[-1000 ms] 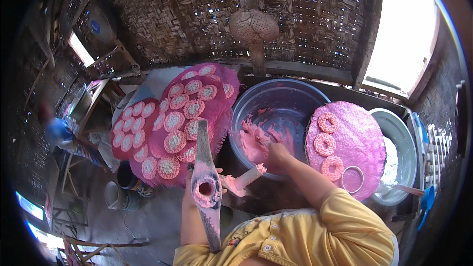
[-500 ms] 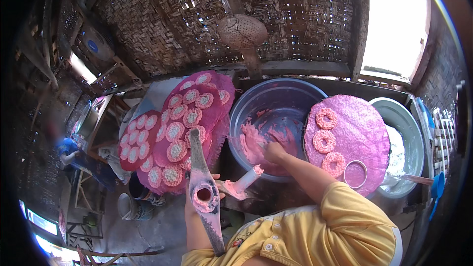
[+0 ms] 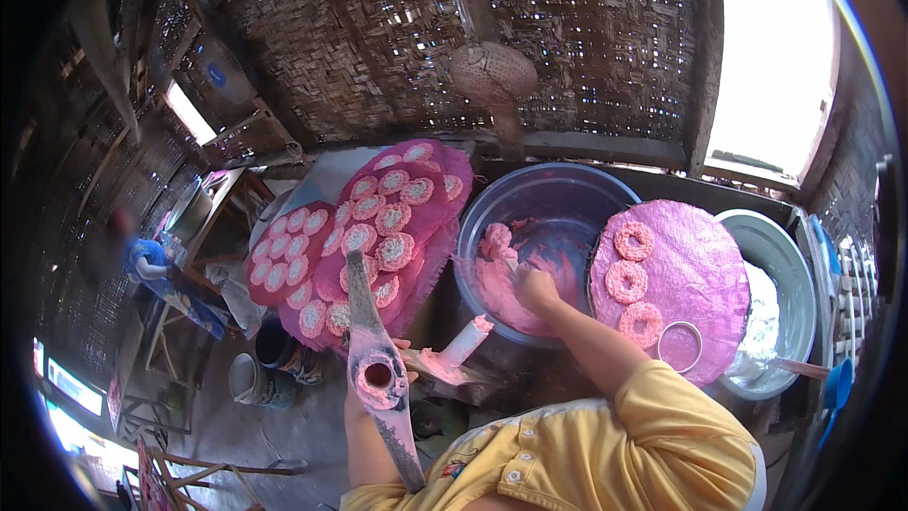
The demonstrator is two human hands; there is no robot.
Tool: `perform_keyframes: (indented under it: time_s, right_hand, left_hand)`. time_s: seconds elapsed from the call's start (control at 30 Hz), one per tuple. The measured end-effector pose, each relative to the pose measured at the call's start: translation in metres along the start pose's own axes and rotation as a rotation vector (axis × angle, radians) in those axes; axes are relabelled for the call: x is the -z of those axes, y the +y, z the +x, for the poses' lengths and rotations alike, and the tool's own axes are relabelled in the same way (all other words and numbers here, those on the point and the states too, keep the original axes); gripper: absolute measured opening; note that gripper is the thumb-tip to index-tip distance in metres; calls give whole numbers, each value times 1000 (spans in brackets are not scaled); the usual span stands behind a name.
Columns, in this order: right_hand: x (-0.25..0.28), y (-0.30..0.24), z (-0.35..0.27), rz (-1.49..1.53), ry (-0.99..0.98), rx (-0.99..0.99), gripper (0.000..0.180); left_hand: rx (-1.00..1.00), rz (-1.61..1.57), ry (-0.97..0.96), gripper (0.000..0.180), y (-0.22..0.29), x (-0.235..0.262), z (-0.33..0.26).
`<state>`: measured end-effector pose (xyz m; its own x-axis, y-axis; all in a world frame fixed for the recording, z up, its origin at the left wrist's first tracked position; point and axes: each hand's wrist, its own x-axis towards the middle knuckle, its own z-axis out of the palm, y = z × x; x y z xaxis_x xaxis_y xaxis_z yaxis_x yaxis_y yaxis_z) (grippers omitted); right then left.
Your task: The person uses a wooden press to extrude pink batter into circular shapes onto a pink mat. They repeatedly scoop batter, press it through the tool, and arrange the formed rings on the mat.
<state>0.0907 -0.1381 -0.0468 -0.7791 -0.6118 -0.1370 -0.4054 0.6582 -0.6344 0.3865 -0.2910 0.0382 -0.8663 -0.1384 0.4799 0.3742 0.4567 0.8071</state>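
Note:
My left hand (image 3: pixel 405 360) is mostly hidden behind a worn wooden press (image 3: pixel 378 326), its fingers closed round it. The press has a long arm with a pink-smeared round hole. A second wooden arm (image 3: pixel 437 365) extends right from it, bearing a white cylindrical plunger (image 3: pixel 463 343) tipped with pink dough. Inside the big blue-grey basin (image 3: pixel 619 187), my right hand (image 3: pixel 537 290) is closed at the soft pink dough (image 3: pixel 497 286). Something pale shows by its fingers, too small to name. Dough is heaped left of that hand and smeared on the basin floor.
Right of the basin, a pink round board (image 3: pixel 695 265) carries three dough rings (image 3: pixel 625 281) and a white hoop (image 3: pixel 680 347). Behind stands a pale green tub (image 3: pixel 799 270) with a blue scoop (image 3: pixel 837 383). Left, pink trays (image 3: pixel 440 255) hold several pink-white rounds. A person (image 3: pixel 156 270) stands far left.
The view has shifted slightly, so most things sit further right and lower. A lump of pink dough now rises higher left of my right hand. My left hand keeps its hold on the press.

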Motion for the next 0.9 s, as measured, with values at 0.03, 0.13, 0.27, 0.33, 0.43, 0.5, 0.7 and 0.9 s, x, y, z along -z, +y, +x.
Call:
perform_keyframes:
  time_s: [0.03, 0.13, 0.27, 0.33, 0.43, 0.5, 0.7, 0.9]
  right_hand:
    - [9, -2, -4, 83, 30, 31, 32]
    - [47, -6, -29, 368, 172, 110, 33]
    - [120, -5, -83, 820, -120, 240, 35]
    - [157, -2, -117, 926, -308, 262, 37]
    - [187, 0, -157, 1008, -527, 315, 40]
    - [195, 3, -174, 987, -645, 353, 41]
    - [210, 6, -199, 122, -272, 750, 40]
    - [296, -34, -211, -655, 39, 974, 30]
  left_hand:
    - [30, -41, 35, 38, 4, 0, -1]
    - [138, -213, 167, 35, 21, -2, 1]
    - [243, -370, 284, 31, 45, -11, 17]
    - [283, -381, 302, 30, 51, -23, 28]
    - [301, -260, 312, 29, 51, -48, 44]
    - [278, 122, 288, 34, 49, -64, 55]
    - [245, 397, 259, 51, 68, -86, 69]
    - [211, 730, 9, 51, 115, -108, 69]
